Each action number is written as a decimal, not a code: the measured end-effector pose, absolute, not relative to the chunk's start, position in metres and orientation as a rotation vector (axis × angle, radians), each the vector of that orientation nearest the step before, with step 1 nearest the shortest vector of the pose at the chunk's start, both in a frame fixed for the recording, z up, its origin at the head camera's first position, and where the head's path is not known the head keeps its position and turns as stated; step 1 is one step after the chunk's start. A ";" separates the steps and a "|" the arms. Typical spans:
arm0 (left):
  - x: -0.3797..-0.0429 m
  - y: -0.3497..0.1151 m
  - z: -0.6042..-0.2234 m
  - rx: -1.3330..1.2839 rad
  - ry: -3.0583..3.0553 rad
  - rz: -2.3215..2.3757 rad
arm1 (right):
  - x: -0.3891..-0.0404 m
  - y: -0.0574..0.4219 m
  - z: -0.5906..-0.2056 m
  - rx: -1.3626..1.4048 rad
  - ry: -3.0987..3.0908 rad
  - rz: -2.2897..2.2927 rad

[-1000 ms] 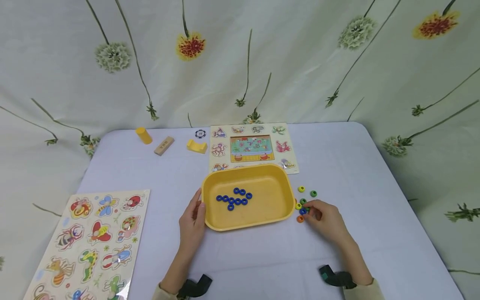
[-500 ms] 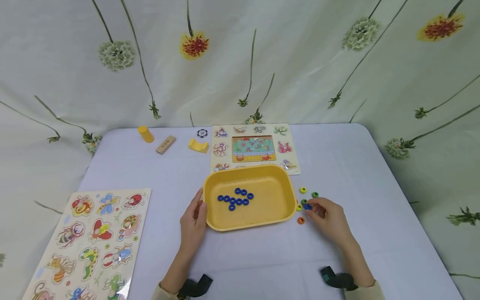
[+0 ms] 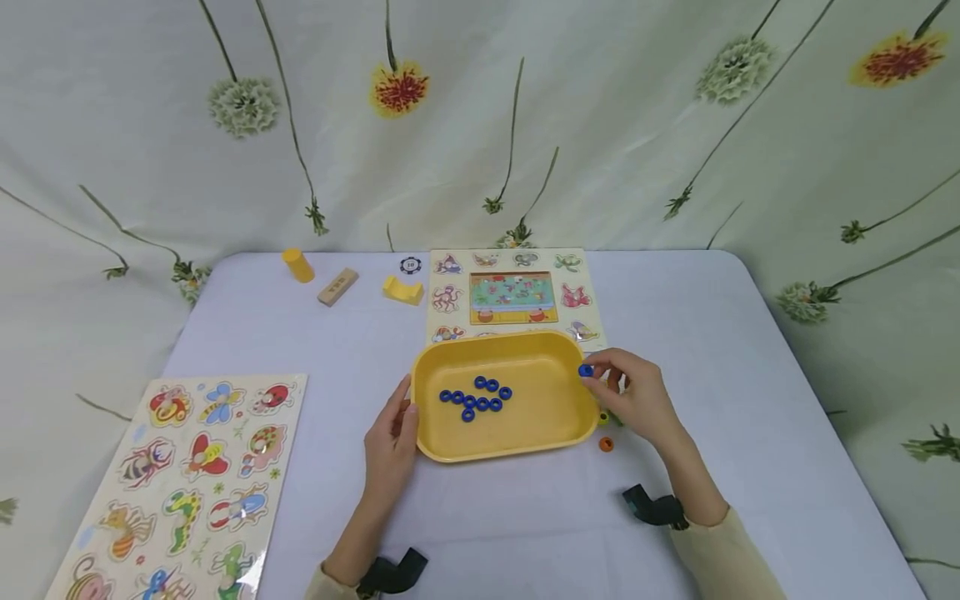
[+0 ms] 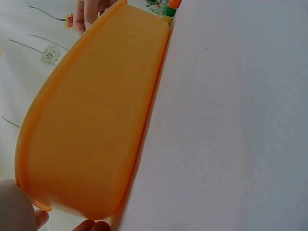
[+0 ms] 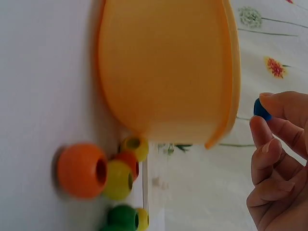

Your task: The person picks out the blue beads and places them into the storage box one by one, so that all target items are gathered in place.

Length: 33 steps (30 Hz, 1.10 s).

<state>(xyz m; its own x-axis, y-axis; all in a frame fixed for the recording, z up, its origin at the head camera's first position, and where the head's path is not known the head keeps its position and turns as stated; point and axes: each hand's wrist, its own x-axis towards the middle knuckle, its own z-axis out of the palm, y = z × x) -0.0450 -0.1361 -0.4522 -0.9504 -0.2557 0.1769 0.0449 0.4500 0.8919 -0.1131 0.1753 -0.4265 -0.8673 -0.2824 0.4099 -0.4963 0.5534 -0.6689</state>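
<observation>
A yellow plastic tray stands on the table with several blue beads grouped in its left half. My left hand holds the tray by its left end; the left wrist view shows fingertips against its outer wall. Over the tray's right rim, my right hand pinches a single blue bead between thumb and fingertips, and the right wrist view shows this blue bead raised above the rim. Beside the tray's right end lie an orange bead, yellow beads and green beads, partly hidden by the hand in the head view.
Behind the tray lies a sea-animal puzzle board, its front edge covered by the tray. An insect puzzle board is at the left. A yellow cylinder, wooden block, yellow curved block and round chip sit at the back.
My right hand has picked the blue bead up from the loose beads and carried it up and left to the tray's right rim. The left hand stays on the tray.
</observation>
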 end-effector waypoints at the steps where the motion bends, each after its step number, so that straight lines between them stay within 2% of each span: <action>1: -0.045 -0.136 -0.453 0.182 -2.416 -1.505 | -0.115 0.169 -0.424 0.662 -2.556 1.208; 14: -0.057 -0.141 -0.490 0.158 -2.411 -1.494 | -0.146 0.110 -0.432 0.771 -2.952 0.876; 27: -0.055 -0.140 -0.491 0.167 -2.403 -1.503 | -0.155 0.094 -0.443 0.905 -3.119 0.735; 33: -0.056 -0.140 -0.492 0.168 -2.409 -1.501 | -0.151 0.097 -0.441 0.827 -3.090 0.823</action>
